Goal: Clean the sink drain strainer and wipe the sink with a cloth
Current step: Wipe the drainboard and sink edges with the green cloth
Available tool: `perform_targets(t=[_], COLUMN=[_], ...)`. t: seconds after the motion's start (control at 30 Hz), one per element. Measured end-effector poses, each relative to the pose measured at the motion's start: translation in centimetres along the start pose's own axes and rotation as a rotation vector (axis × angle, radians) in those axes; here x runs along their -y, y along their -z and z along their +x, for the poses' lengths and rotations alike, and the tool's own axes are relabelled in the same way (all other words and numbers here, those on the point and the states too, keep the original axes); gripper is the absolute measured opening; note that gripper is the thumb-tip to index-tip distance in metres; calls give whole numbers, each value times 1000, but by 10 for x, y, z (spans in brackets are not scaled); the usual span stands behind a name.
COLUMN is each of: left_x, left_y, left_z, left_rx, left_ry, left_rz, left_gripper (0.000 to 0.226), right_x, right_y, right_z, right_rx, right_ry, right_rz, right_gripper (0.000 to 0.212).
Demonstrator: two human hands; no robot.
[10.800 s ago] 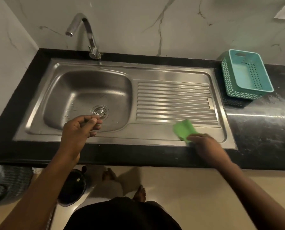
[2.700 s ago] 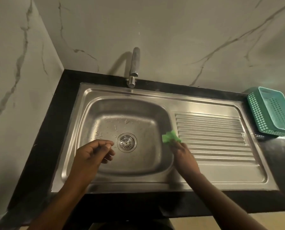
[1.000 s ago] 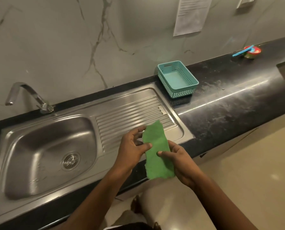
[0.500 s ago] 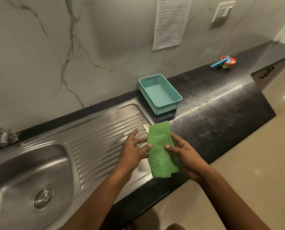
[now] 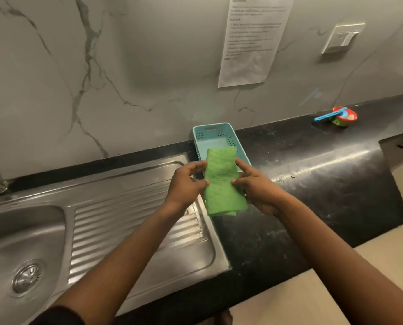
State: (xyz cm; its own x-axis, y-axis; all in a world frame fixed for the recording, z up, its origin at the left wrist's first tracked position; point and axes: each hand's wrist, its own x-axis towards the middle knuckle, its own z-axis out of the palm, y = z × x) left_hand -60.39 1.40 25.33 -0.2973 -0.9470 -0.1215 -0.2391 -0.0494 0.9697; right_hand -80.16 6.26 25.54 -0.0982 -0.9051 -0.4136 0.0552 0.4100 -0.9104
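Observation:
A folded green cloth (image 5: 222,184) hangs upright in the air between both hands, in front of the teal basket (image 5: 219,137). My left hand (image 5: 185,185) pinches its left edge and my right hand (image 5: 257,186) grips its right edge. The steel sink (image 5: 125,221) stretches to the left, with its ribbed drainboard under my left forearm. The round drain strainer (image 5: 27,277) sits in the basin at the lower left. The cloth hides the basket's near end.
The black counter (image 5: 313,184) runs to the right, dusty and streaked. A small red bowl with a blue utensil (image 5: 341,115) stands far right by the wall. A paper notice (image 5: 252,38) and a switch plate (image 5: 342,38) are on the marble wall.
The cloth has left the sink rim and is now held folded by both hands, carried rightward to just in front of the teal basket. My view has swung right; the tap is nearly out of frame.

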Motion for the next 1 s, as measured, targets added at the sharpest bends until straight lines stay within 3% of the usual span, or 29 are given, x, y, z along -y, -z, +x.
perform_targets(t=[0.4, 0.6, 0.83, 1.0], left_x=[-5, 2, 9, 10], left_y=[-50, -46, -29, -21], left_z=[123, 131, 119, 108], left_rx=[-87, -164, -215, -204], left_ry=[186, 202, 171, 160], left_rz=[123, 104, 90, 127], left_gripper=[63, 61, 41, 40], right_x=[47, 38, 15, 8], right_y=[50, 34, 26, 43], right_z=[147, 188, 202, 203], right_rx=[35, 33, 64, -16], right_ry=[-74, -29, -89, -14], right_rz=[-96, -166, -329, -569], right_gripper=[77, 61, 66, 72])
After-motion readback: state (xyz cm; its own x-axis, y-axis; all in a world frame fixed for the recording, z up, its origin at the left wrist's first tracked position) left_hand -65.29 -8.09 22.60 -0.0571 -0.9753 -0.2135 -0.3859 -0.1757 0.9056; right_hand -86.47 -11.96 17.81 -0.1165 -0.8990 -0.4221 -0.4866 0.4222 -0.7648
